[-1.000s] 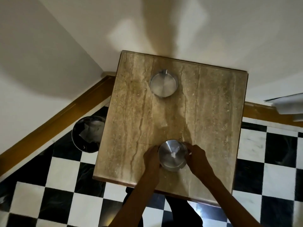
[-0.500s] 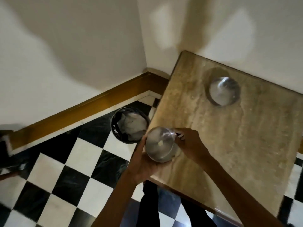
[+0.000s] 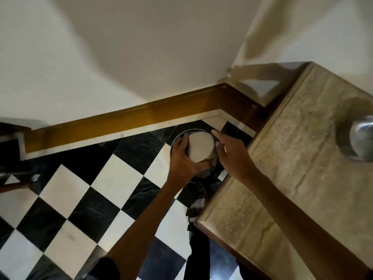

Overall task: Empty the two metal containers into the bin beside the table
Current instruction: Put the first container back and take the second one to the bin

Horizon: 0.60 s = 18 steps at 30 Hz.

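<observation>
We are holding one metal container (image 3: 200, 146) upturned, its flat base facing us, directly over the bin (image 3: 182, 136); only an arc of the bin's rim is showing past the container's far side. Our left hand (image 3: 181, 158) is wrapping the container's left wall, thumb curling under the near edge. Our right hand (image 3: 230, 152) is sitting against its right side with fingers stretched out; we cannot tell whether they are actually pressing on the metal. The bin is standing on the checkered floor (image 3: 80, 199), tucked in the corner between the brown skirting board (image 3: 125, 122) and the left edge of the stone table (image 3: 292, 168), so we are working in a narrow gap there. Leftward the floor is lying open. The second metal container (image 3: 361, 138) is resting on the table near its far right, cut by the frame edge, well apart from our hands.
</observation>
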Each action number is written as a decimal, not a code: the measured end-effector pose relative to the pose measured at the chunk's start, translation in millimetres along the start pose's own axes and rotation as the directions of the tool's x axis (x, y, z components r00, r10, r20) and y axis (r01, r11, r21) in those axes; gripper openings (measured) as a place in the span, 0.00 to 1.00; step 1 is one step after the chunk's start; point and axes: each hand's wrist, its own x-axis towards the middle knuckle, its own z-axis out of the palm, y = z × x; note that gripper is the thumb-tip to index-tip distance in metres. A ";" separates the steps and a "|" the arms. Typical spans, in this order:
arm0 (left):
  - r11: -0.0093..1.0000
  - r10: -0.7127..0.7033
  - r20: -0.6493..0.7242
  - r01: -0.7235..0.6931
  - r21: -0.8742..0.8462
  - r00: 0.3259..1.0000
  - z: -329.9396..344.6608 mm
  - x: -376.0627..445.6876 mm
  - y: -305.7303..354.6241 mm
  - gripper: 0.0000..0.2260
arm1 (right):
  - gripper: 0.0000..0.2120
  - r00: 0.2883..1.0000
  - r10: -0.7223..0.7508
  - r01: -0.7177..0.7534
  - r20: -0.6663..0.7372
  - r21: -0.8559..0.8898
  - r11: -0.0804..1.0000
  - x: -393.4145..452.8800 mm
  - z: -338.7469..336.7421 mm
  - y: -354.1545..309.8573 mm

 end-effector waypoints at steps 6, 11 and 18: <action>0.934 0.337 -0.047 -0.327 0.146 0.940 9.4 0.4 -17.1 0.57 | 0.42 0.858 -0.499 0.498 0.123 -0.437 0.749 -36.6 6.1 -15.1; 0.933 0.311 0.014 -0.308 0.188 0.950 12.0 -5.7 -16.9 0.55 | 0.43 0.870 -0.326 0.491 0.370 -0.579 0.651 -35.0 11.5 -10.4; 0.941 0.285 0.012 -0.282 0.185 0.959 8.8 -7.1 -21.0 0.52 | 0.44 0.879 -0.312 0.476 0.361 -0.619 0.625 -33.3 11.6 -9.2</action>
